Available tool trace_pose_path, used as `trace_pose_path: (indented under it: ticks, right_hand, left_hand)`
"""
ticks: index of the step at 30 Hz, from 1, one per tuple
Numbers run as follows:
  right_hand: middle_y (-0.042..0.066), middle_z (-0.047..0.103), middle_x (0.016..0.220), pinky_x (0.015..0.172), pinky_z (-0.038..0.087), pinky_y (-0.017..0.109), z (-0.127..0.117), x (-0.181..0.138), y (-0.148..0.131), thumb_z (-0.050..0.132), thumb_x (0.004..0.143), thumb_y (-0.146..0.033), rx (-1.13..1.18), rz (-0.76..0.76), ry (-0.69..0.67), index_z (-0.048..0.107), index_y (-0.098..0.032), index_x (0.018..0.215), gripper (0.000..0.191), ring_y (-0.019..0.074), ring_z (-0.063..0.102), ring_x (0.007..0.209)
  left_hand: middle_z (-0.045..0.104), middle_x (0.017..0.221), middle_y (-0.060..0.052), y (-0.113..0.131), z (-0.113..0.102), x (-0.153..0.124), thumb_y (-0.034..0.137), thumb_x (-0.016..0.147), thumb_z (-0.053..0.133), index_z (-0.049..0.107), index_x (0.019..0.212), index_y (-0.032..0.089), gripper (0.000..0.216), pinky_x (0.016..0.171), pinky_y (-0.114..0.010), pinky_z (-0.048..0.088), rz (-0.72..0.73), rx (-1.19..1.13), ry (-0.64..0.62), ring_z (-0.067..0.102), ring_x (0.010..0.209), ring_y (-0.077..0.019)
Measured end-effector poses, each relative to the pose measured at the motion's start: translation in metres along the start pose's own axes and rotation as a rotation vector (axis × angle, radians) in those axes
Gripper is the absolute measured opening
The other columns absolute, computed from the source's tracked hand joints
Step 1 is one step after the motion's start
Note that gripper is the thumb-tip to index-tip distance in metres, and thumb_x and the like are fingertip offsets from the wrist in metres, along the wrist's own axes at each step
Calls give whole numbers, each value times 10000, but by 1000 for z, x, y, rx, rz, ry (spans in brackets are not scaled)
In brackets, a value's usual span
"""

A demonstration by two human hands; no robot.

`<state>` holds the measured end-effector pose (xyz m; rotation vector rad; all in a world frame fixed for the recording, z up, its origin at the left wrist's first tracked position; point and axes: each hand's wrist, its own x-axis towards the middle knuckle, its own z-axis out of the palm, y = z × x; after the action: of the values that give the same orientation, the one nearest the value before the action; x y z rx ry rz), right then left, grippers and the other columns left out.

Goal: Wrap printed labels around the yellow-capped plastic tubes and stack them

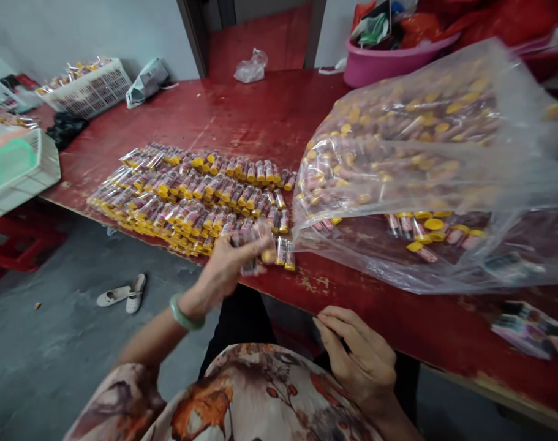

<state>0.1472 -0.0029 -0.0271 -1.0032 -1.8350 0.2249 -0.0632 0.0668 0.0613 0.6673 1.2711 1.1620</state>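
Note:
My left hand (230,263), with a pale green bangle (187,313) on its wrist, is closed around a few small clear tubes (251,266) and blurred by motion. It is over the front right end of a stacked pile of capped tubes (187,196), clear with yellow caps and printed wraps. Just beyond its fingertips lie a couple of single tubes (285,254). My right hand (359,352) is in front of the table edge, fingertips pressed together. Whatever it may pinch is hidden or too small to name.
A large clear plastic bag (398,159) full of yellow-capped tubes covers the right of the red table (255,110). Behind it stands a pink basin (380,64). White crates (99,92) are at the left. Printed paper pieces (524,331) lie front right; shoes (125,294) on the floor.

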Motion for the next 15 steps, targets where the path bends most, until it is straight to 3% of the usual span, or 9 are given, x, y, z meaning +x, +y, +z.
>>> trace_pose_path:
  ticks: [4, 7, 11, 15]
  right_hand:
    - [42, 683, 796, 624, 569, 275, -3, -6, 6, 612, 824, -40, 19, 7, -28, 627, -168, 886, 143, 154, 678, 714]
    - [40, 687, 803, 617, 573, 276, -5, -8, 11, 596, 832, -45, 9, -1, -29, 629, -172, 889, 143, 159, 685, 713]
    - [27, 692, 779, 607, 575, 270, -10, -9, 18, 599, 840, -76, -33, 19, 25, 640, -180, 864, 115, 154, 684, 663]
    - [24, 686, 771, 604, 573, 260, -21, -10, 26, 603, 832, -75, -42, 65, 29, 637, -185, 848, 116, 148, 677, 655]
  left_hand:
    - [602, 612, -41, 77, -2, 75, 294, 639, 816, 660, 668, 109, 244, 496, -231, 403, 328, 416, 78, 525, 540, -110]
    - [478, 492, -11, 110, 0, 145, 213, 579, 831, 542, 485, 136, 314, 550, -259, 382, 411, 772, 303, 490, 560, -132]
    - [460, 492, -13, 111, -5, 211, 153, 576, 790, 476, 439, 166, 344, 618, -292, 383, 338, 1014, 384, 519, 622, -177]
    - [447, 517, 5, 98, -12, 230, 68, 472, 808, 440, 459, 179, 384, 672, -298, 374, 353, 1059, 409, 516, 705, -197]
